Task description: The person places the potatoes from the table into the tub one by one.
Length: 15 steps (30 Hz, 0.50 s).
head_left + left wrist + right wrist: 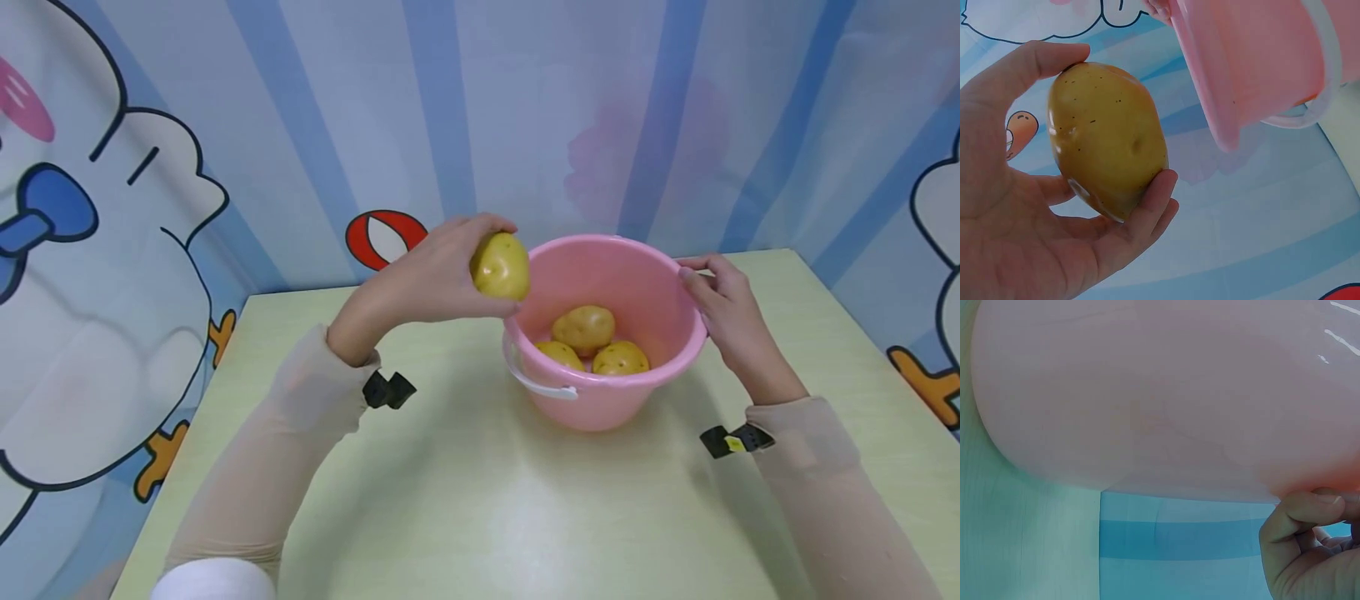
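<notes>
My left hand (438,271) grips a yellow potato (501,267) between thumb and fingers, beside the left rim of a pink bucket (607,396). Dark specks and a small dimple mark this potato (1107,137) in the left wrist view. Inside the bucket lie three more potatoes (583,328) at the bottom. My right hand (723,312) pinches the bucket's right rim. From the right wrist the bucket's smooth outer wall (1147,412) fills most of the view, with the curled fingers (1307,512) at its edge.
The bucket's white handle (536,383) hangs down on its near left side. A pale wooden table (465,500) bears the bucket. Behind it hangs a blue striped curtain (525,125) with cartoon figures. Black wrist straps (388,390) sit over the sleeves.
</notes>
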Each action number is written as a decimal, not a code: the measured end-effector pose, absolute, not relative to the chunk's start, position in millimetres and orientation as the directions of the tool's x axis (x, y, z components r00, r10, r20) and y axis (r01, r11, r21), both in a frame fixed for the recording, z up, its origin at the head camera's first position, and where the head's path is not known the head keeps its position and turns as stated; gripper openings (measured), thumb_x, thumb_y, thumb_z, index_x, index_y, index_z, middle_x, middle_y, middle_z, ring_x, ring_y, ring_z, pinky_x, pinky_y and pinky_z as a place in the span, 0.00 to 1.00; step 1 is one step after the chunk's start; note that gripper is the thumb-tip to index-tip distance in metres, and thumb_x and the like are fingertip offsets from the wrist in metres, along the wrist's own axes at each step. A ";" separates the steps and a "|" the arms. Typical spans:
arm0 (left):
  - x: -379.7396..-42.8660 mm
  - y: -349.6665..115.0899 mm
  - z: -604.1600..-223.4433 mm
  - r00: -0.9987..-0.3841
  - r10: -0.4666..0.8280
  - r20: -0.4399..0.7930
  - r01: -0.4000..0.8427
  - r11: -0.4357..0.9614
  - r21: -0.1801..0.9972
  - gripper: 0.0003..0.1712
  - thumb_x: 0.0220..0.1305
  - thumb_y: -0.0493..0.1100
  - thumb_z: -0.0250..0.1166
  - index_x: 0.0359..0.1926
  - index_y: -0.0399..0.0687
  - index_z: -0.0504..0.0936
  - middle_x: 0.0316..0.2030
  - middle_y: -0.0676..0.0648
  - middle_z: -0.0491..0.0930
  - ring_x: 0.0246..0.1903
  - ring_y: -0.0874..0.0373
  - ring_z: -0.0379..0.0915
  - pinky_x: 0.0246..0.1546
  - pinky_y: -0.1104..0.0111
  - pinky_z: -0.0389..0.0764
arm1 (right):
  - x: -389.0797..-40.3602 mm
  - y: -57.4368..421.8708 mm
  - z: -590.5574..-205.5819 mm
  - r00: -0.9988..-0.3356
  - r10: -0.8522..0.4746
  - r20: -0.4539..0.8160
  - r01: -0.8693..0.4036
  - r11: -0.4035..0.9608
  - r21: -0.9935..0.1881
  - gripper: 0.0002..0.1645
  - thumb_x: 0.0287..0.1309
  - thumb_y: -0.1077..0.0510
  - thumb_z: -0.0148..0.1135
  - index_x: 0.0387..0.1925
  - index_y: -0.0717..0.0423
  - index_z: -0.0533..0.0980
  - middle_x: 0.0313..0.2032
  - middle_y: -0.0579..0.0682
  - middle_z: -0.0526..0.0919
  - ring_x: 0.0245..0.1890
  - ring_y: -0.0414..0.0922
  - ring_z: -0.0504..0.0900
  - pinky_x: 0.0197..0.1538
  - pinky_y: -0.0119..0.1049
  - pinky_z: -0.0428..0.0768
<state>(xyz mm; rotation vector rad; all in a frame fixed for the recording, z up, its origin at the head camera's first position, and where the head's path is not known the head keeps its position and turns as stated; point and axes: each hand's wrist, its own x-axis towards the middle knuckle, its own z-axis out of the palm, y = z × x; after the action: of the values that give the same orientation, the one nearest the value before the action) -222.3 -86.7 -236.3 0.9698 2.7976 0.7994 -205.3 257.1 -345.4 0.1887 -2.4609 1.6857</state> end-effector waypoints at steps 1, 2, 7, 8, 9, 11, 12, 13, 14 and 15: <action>-222.1 -84.9 -235.2 -0.792 0.602 0.097 0.562 0.660 0.497 0.45 0.51 0.58 0.71 0.68 0.51 0.67 0.52 0.52 0.71 0.50 0.57 0.65 0.39 0.63 0.79 | -205.2 257.2 -345.4 -0.981 -0.017 0.195 -0.187 0.359 -0.914 0.27 0.78 0.53 0.41 0.65 0.72 0.62 0.52 0.66 0.74 0.35 0.33 0.82 0.36 0.27 0.82; -221.8 -83.1 -234.2 -0.788 0.608 0.097 0.567 0.656 0.498 0.44 0.51 0.57 0.70 0.68 0.51 0.67 0.52 0.52 0.71 0.50 0.57 0.64 0.39 0.63 0.78 | -205.1 257.0 -345.3 -0.981 -0.015 0.195 -0.187 0.362 -0.913 0.27 0.78 0.53 0.41 0.65 0.72 0.62 0.52 0.66 0.75 0.35 0.33 0.82 0.36 0.27 0.82; -221.1 -74.6 -232.2 -0.771 0.629 0.098 0.585 0.639 0.499 0.44 0.52 0.56 0.70 0.68 0.51 0.66 0.53 0.51 0.71 0.50 0.57 0.65 0.39 0.64 0.79 | -204.8 255.2 -344.7 -0.980 -0.004 0.199 -0.186 0.376 -0.908 0.27 0.78 0.53 0.41 0.64 0.72 0.63 0.49 0.64 0.76 0.33 0.33 0.83 0.35 0.27 0.82; -221.1 -73.0 -232.2 -0.769 0.631 0.101 0.587 0.637 0.499 0.44 0.52 0.56 0.70 0.68 0.51 0.66 0.53 0.50 0.71 0.50 0.57 0.65 0.39 0.64 0.79 | -204.8 254.7 -344.7 -0.980 -0.002 0.200 -0.186 0.378 -0.907 0.27 0.78 0.53 0.42 0.64 0.72 0.63 0.48 0.63 0.76 0.33 0.33 0.83 0.35 0.27 0.82; -221.0 -71.4 -232.2 -0.768 0.632 0.103 0.589 0.634 0.500 0.44 0.52 0.56 0.70 0.68 0.51 0.66 0.52 0.50 0.71 0.49 0.57 0.65 0.39 0.64 0.79 | -204.7 254.3 -344.8 -0.980 -0.002 0.200 -0.186 0.376 -0.908 0.27 0.78 0.53 0.42 0.64 0.72 0.63 0.48 0.63 0.76 0.33 0.33 0.83 0.35 0.27 0.82; -221.1 -68.1 -232.7 -0.764 0.637 0.108 0.595 0.629 0.499 0.43 0.52 0.56 0.70 0.68 0.51 0.66 0.52 0.50 0.71 0.48 0.58 0.66 0.39 0.64 0.79 | -204.3 253.5 -344.9 -0.980 0.000 0.199 -0.185 0.373 -0.909 0.27 0.78 0.53 0.42 0.64 0.72 0.63 0.48 0.63 0.76 0.33 0.33 0.83 0.35 0.27 0.82; -221.0 -66.4 -232.8 -0.761 0.639 0.110 0.599 0.628 0.497 0.44 0.52 0.56 0.70 0.68 0.51 0.67 0.52 0.50 0.71 0.48 0.58 0.66 0.38 0.65 0.79 | -204.2 253.3 -345.0 -0.980 0.000 0.198 -0.184 0.373 -0.909 0.27 0.78 0.53 0.42 0.64 0.72 0.63 0.48 0.63 0.76 0.33 0.33 0.83 0.35 0.27 0.82; -220.7 -64.4 -232.8 -0.756 0.645 0.112 0.605 0.624 0.495 0.44 0.52 0.56 0.71 0.68 0.51 0.67 0.52 0.50 0.71 0.48 0.58 0.67 0.39 0.65 0.79 | -204.0 253.1 -345.2 -0.980 0.000 0.197 -0.183 0.373 -0.910 0.27 0.78 0.53 0.41 0.64 0.72 0.63 0.49 0.64 0.76 0.34 0.32 0.83 0.35 0.27 0.82; -220.5 -62.2 -232.8 -0.750 0.651 0.114 0.613 0.620 0.490 0.44 0.52 0.56 0.71 0.69 0.51 0.67 0.52 0.50 0.71 0.48 0.58 0.67 0.39 0.65 0.79 | -203.8 252.9 -345.3 -0.980 0.000 0.198 -0.183 0.373 -0.910 0.27 0.78 0.53 0.41 0.64 0.72 0.63 0.49 0.65 0.76 0.34 0.32 0.83 0.35 0.27 0.82; -220.3 -59.9 -232.7 -0.744 0.658 0.118 0.621 0.616 0.485 0.44 0.53 0.57 0.71 0.68 0.51 0.67 0.52 0.50 0.71 0.47 0.58 0.67 0.39 0.65 0.79 | -203.6 252.8 -345.4 -0.980 0.000 0.197 -0.183 0.372 -0.910 0.27 0.78 0.53 0.41 0.64 0.72 0.63 0.50 0.66 0.76 0.34 0.32 0.83 0.35 0.27 0.82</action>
<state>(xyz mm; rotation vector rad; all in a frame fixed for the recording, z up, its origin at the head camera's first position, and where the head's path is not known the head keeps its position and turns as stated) -220.3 -59.9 -232.7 1.0930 2.7586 0.7864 -203.6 252.8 -345.4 0.1654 -2.4623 1.6655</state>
